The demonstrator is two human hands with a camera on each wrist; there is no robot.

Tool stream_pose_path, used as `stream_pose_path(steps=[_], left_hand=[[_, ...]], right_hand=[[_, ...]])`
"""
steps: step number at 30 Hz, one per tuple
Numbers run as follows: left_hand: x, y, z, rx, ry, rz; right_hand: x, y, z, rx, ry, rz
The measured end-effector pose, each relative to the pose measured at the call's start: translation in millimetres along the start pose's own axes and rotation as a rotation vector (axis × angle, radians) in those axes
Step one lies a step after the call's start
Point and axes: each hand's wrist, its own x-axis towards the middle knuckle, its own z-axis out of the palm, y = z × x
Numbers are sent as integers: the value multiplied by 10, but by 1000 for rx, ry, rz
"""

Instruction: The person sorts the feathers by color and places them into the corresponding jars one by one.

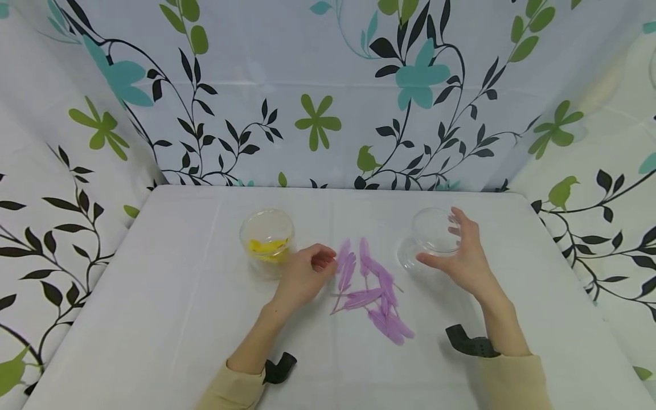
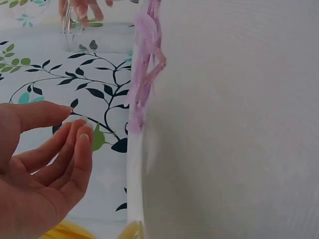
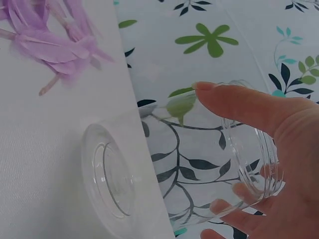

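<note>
My left hand (image 1: 307,273) is between a clear jar (image 1: 266,228) and a loose pile of purple feathers (image 1: 381,279). Its fingers (image 2: 79,154) are loosely bent towards the thumb, and nothing shows between them. Yellow feather-like pieces (image 1: 269,247) lie in that jar. On the right, my right hand (image 1: 468,259) is around a second clear jar (image 1: 430,228), thumb on the near side and fingers behind. Through its wall in the right wrist view, I see fingertips (image 3: 222,205); the second jar (image 3: 189,164) stands upright and appears to hold nothing.
A white cloth covers the table (image 1: 169,319). Behind and on both sides hang white curtains (image 1: 318,68) printed with leaves and flowers. Dark bands (image 1: 471,341) sit at both wrists.
</note>
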Motion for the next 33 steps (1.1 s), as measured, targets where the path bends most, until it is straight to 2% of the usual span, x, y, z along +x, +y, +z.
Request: stream_pose_path(steps=[3, 8, 14, 17, 20, 26, 33], left_hand=[[14, -68, 27, 98, -38, -38], [5, -174, 43, 245, -120, -44], [-6, -209, 52, 294, -125, -24], [-15, -207, 50, 311, -130, -34], [-18, -199, 30, 315, -143, -46], [3, -192, -34, 244, -171, -77], [20, -41, -127, 179, -216, -95]], right_hand=[[-9, -28, -1, -8, -14, -3], [-28, -52, -18, -24, -18, -10], [-32, -41, -13, -33, -19, -18], [-34, -30, -5, -35, -20, -24], [-32, -27, 0, -35, -18, -33], [-25, -25, 3, -37, -20, -31], [2, -17, -3, -42, -24, -6]])
